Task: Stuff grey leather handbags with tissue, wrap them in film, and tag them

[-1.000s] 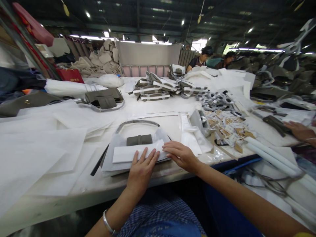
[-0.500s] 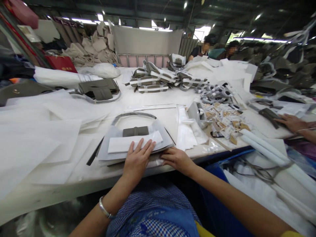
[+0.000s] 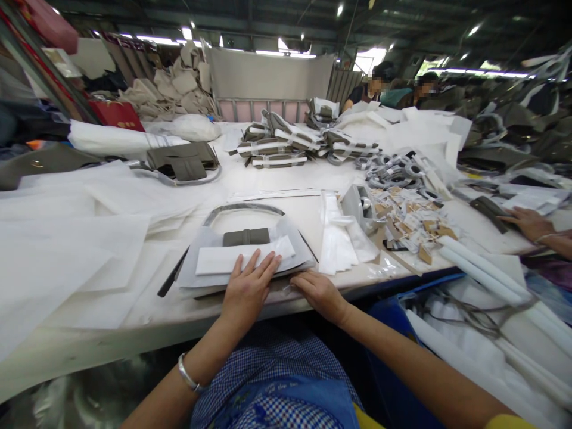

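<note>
A flat olive-grey bag (image 3: 245, 237) with a curved handle (image 3: 243, 208) lies before me, wrapped in white tissue (image 3: 243, 259). My left hand (image 3: 248, 287) rests flat on the tissue, fingers stretched out. My right hand (image 3: 318, 291) sits at the wrapped bag's near right edge by the table's edge; its fingertips curl under the paper, so I cannot see what they grip.
Large white tissue sheets (image 3: 75, 250) cover the left of the table (image 3: 147, 325). Clear plastic bags (image 3: 342, 241), paper tags (image 3: 409, 223) and white rolls (image 3: 478, 268) lie to the right. Wrapped bags (image 3: 286, 149) are stacked farther back. Another person's hand (image 3: 527, 221) rests at the right edge.
My right hand slid from on top of the tissue down to the bag's near right edge. My left hand stayed flat on the wrapping. The view shifted slightly.
</note>
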A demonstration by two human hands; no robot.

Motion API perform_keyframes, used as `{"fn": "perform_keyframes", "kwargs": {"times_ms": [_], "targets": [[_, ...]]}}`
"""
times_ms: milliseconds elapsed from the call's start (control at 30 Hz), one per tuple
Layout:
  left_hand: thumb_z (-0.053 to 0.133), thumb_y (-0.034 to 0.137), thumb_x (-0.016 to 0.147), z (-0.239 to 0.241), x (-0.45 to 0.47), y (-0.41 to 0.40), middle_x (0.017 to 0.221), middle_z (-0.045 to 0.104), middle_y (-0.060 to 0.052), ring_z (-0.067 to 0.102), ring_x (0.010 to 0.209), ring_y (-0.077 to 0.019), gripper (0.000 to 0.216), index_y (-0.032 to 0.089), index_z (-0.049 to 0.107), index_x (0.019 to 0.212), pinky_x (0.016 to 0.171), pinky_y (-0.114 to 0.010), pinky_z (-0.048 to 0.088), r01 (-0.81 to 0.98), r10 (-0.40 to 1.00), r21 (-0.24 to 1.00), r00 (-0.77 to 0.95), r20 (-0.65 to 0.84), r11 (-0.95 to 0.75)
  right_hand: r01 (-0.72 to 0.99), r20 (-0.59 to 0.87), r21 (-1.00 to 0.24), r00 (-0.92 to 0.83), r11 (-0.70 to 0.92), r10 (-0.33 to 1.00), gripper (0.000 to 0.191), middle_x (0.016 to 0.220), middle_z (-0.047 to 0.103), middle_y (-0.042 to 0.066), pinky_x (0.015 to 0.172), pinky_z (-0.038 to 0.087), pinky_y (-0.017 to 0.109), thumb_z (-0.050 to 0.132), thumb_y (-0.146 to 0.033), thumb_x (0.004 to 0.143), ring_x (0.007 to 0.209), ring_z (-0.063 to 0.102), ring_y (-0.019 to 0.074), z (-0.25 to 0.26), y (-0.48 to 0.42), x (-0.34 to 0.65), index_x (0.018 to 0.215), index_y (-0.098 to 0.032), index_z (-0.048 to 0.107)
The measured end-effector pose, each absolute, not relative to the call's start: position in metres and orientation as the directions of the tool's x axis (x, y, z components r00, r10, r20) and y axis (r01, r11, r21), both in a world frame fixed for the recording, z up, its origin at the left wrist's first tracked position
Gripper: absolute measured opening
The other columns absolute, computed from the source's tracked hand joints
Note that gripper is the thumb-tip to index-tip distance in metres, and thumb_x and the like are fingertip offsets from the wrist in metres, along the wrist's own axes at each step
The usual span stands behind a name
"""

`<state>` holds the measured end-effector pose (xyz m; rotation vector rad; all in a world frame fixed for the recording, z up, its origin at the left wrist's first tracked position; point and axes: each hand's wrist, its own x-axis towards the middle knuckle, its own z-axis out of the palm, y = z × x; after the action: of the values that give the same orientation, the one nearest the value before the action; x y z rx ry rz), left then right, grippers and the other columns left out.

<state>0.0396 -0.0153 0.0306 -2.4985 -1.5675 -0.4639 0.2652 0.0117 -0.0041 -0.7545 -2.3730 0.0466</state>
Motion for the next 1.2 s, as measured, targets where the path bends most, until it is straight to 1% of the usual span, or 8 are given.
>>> {"fn": "perform_keyframes", "kwargs": {"times_ms": [133, 200, 400, 500, 667, 833, 967, 1200], "targets": [[0.05, 0.011, 0.087, 0.031, 0.04, -0.014, 0.152, 0.039, 0.002, 0.031, 0.143, -0.0272, 0.069, 0.028, 0.032, 0.151, 0.117, -0.056, 0.025, 0.897, 0.848, 0.028, 0.407, 0.339, -0.441, 0.454, 0.554, -0.338, -0.612, 0.825, 0.564, 0.038, 0.109, 0.069, 0.011, 0.09, 0.055, 0.035, 0.035, -0.006, 0.095, 0.102, 0.064, 0.0205, -0.005, 0.009, 0.267, 0.123, -0.017, 0.06], [0.05, 0.011, 0.087, 0.031, 0.04, -0.013, 0.152, 0.039, 0.002, 0.031, 0.143, -0.0272, 0.069, 0.028, 0.032, 0.15, 0.117, -0.056, 0.026, 0.897, 0.849, 0.026, 0.408, 0.336, -0.441, 0.453, 0.55, -0.355, -0.606, 0.817, 0.575, 0.042, 0.112, 0.069, 0.011, 0.092, 0.054, 0.035, 0.035, -0.004, 0.094, 0.105, 0.063, 0.0202, -0.005, 0.008, 0.267, 0.128, -0.017, 0.057], [0.052, 0.012, 0.086, 0.031, 0.04, -0.012, 0.151, 0.042, 0.0, 0.034, 0.142, -0.0278, 0.068, 0.028, 0.034, 0.15, 0.115, -0.056, 0.028, 0.896, 0.842, 0.012, 0.413, 0.347, -0.444, 0.575, 0.621, -0.146, -0.58, 0.805, 0.527, 0.028, 0.097, 0.073, 0.008, 0.075, 0.051, 0.033, 0.045, -0.012, 0.096, 0.083, 0.064, 0.0191, -0.004, 0.01, 0.259, 0.114, -0.017, 0.066], [0.051, 0.014, 0.089, 0.032, 0.041, -0.013, 0.15, 0.042, 0.001, 0.036, 0.141, -0.0281, 0.064, 0.028, 0.036, 0.149, 0.115, -0.057, 0.03, 0.897, 0.843, 0.019, 0.407, 0.351, -0.441, 0.583, 0.638, -0.1, -0.585, 0.806, 0.502, 0.023, 0.092, 0.073, 0.006, 0.069, 0.048, 0.031, 0.049, -0.013, 0.096, 0.076, 0.061, 0.0179, -0.002, 0.012, 0.255, 0.103, -0.019, 0.07], [0.05, 0.015, 0.091, 0.031, 0.041, -0.014, 0.151, 0.041, 0.002, 0.036, 0.141, -0.0277, 0.061, 0.028, 0.035, 0.149, 0.115, -0.056, 0.03, 0.899, 0.837, 0.023, 0.399, 0.374, -0.438, 0.564, 0.647, -0.096, -0.59, 0.82, 0.482, 0.017, 0.095, 0.075, 0.005, 0.071, 0.048, 0.033, 0.054, -0.017, 0.096, 0.081, 0.064, 0.0183, 0.0, 0.01, 0.255, 0.098, -0.02, 0.071], [0.052, 0.017, 0.092, 0.027, 0.041, -0.013, 0.15, 0.042, 0.001, 0.038, 0.14, -0.0285, 0.061, 0.028, 0.034, 0.149, 0.114, -0.056, 0.031, 0.901, 0.827, 0.004, 0.396, 0.398, -0.434, 0.476, 0.659, -0.147, -0.607, 0.867, 0.445, 0.021, 0.095, 0.076, 0.004, 0.089, 0.052, 0.033, 0.052, -0.009, 0.095, 0.094, 0.069, 0.0164, 0.004, -0.002, 0.254, 0.097, -0.02, 0.07], [0.052, 0.018, 0.094, 0.026, 0.044, -0.014, 0.15, 0.042, 0.001, 0.039, 0.139, -0.0295, 0.06, 0.03, 0.033, 0.149, 0.114, -0.058, 0.031, 0.908, 0.829, 0.003, 0.381, 0.41, -0.419, 0.434, 0.669, -0.157, -0.614, 0.887, 0.419, 0.021, 0.096, 0.077, 0.004, 0.084, 0.056, 0.03, 0.051, -0.008, 0.094, 0.088, 0.072, 0.0156, 0.003, -0.016, 0.255, 0.1, -0.018, 0.069], [0.049, 0.019, 0.096, 0.026, 0.044, -0.012, 0.149, 0.044, 0.002, 0.04, 0.139, -0.0299, 0.057, 0.035, 0.035, 0.148, 0.113, -0.059, 0.03, 0.9, 0.825, -0.004, 0.402, 0.397, -0.437, 0.432, 0.61, -0.151, -0.667, 0.889, 0.427, 0.016, 0.097, 0.076, 0.004, 0.085, 0.056, 0.03, 0.056, -0.01, 0.093, 0.091, 0.071, 0.016, 0.013, -0.027, 0.265, 0.101, -0.017, 0.068]]}}
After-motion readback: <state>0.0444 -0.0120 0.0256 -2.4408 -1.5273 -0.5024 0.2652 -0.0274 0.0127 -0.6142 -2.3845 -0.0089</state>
